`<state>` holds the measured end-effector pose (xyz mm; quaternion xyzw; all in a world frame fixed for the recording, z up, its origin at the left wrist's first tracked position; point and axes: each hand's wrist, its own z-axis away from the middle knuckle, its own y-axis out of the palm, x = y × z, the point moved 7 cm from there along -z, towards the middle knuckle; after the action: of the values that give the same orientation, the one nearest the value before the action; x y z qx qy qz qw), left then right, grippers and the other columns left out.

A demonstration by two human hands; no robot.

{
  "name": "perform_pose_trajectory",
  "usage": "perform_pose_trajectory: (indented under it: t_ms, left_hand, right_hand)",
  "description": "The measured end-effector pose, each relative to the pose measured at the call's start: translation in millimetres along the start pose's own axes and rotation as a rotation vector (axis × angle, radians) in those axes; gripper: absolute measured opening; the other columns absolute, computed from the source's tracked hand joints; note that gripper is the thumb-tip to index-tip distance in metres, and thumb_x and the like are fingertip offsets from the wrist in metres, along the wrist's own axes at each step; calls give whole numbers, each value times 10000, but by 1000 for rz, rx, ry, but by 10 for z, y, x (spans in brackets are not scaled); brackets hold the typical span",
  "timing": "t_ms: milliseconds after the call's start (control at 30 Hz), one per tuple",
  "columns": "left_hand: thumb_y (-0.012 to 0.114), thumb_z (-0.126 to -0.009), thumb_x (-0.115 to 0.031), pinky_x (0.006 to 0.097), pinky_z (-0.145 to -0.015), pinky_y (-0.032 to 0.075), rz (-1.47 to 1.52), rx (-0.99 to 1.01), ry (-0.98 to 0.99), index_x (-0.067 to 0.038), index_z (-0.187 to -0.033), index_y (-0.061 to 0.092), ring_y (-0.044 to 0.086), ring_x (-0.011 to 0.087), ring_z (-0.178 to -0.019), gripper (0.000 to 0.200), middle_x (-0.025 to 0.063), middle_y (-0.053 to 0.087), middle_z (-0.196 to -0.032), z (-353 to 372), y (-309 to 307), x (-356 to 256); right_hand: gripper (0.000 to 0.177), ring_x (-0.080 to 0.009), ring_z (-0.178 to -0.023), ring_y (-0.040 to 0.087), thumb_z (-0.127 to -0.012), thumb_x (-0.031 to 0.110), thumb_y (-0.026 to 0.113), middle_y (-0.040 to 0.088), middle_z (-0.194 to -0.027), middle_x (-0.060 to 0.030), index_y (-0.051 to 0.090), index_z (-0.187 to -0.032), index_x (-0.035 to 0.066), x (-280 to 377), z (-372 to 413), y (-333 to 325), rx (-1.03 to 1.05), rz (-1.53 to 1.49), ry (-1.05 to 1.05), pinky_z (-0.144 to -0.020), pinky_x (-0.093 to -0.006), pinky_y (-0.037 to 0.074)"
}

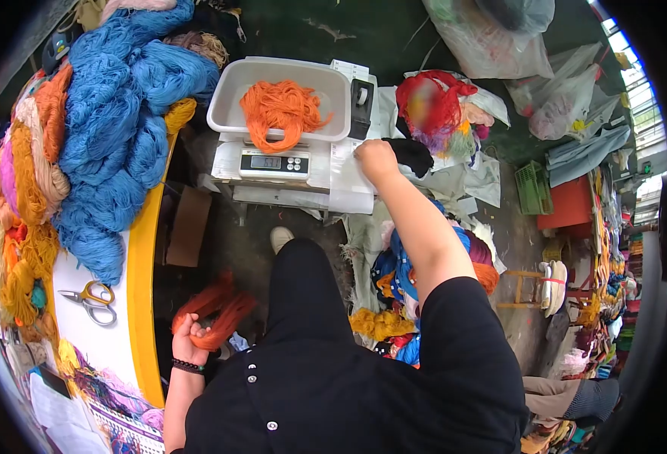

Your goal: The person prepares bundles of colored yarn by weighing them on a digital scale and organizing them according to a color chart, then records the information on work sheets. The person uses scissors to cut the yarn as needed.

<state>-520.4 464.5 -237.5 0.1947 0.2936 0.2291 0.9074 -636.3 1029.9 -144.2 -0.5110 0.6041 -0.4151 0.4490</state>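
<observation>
My left hand (190,338) is closed round a skein of orange-red yarn (223,306) that hangs low, beside the yellow-edged table. My right hand (376,160) reaches forward to a clear plastic bag or sheet (348,181) right of the scale, its fingers pressed together at the upper edge; what they pinch is too small to tell. A digital scale (275,163) with a lit display carries a whitish plastic tub (223,106). Inside the tub lies a heap of orange yarn (282,110), one loop hanging over the front rim.
Blue yarn (114,136) and gold-handled scissors (91,301) lie on the table (140,303) at left. A dark label device (361,102) stands right of the tub. Coloured yarn (401,265) fills bags near my right arm. A green crate (533,188) and another person's leg (553,395) are at right.
</observation>
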Motion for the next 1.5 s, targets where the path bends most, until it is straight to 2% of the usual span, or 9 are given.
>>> perform_pose_trajectory:
  t_ms: [633,733,967,1067,1167,1233,1333,1400,1500]
  left_hand:
    - [547,-936,-245,317,-723,456,5,14,0,-101,-888,578,436,97,-500,155,-48,439,-557,60,1,-29]
    - [539,-941,-247,315,-724,455,19,47,38,-100,-892,576,425,96,-497,159,-49,431,-560,128,69,-121]
    - [505,-959,-235,311,-736,453,62,224,49,-67,-931,590,403,98,-515,191,-40,405,-561,240,323,-214]
    - [474,-974,-283,306,-761,468,52,380,92,-65,-1076,592,387,72,-484,268,-56,393,-556,325,437,-335]
    - [459,-979,-306,312,-793,473,79,544,113,-45,-1212,544,379,54,-480,361,-58,373,-551,561,629,-518]
    - [442,-984,-322,320,-824,475,137,583,117,-39,-1285,494,376,42,-482,417,-62,353,-549,733,722,-631]
    - [444,-985,-315,317,-844,472,201,729,134,-46,-1250,524,373,47,-476,386,-67,332,-546,888,757,-750]
    - [476,-965,-338,334,-731,468,98,778,201,-71,-1134,606,369,68,-489,343,-66,328,-590,909,710,-800]
    - [483,-967,-287,394,-822,498,-90,555,210,3,-1127,584,636,249,-932,346,145,551,-1238,1127,889,-899]
  right_hand:
    - [108,-292,-769,626,-720,169,610,640,-731,-102,658,-669,87,-2,48,-159,-32,-33,103,-687,-417,483]
    - [29,-287,-777,599,-691,84,649,630,-780,-73,641,-719,85,127,110,-877,-481,-175,216,-696,-422,460]
    - [731,-246,-1001,539,-647,119,731,564,-1079,-57,456,-1323,152,1540,-313,-1474,-411,-303,-151,-878,-404,391]
    - [696,-235,-1030,543,-664,38,625,571,-1055,-86,448,-1331,130,1729,-558,-1232,-514,-135,-262,-905,-403,382]
    - [680,-305,-816,637,-697,-42,560,634,-878,-185,416,-1352,67,1674,-799,-1305,-217,-486,-127,-781,-392,486]
    - [675,-273,-706,616,-737,-60,547,632,-861,-171,376,-1379,60,1600,-772,-1567,-412,-838,-44,-729,-393,499]
    - [685,-111,-705,580,-802,-17,588,621,-928,-112,273,-1408,38,1607,-721,-2404,-110,-1751,86,-637,-223,489]
    - [662,-95,-661,528,-794,-21,549,601,-865,-96,279,-1397,20,1711,-425,-3427,-212,-1834,-105,-597,-202,426]
    - [713,-67,-561,438,-780,-6,515,592,-953,-134,233,-1434,-16,1765,240,-4444,-551,-1539,-210,-499,-201,356]
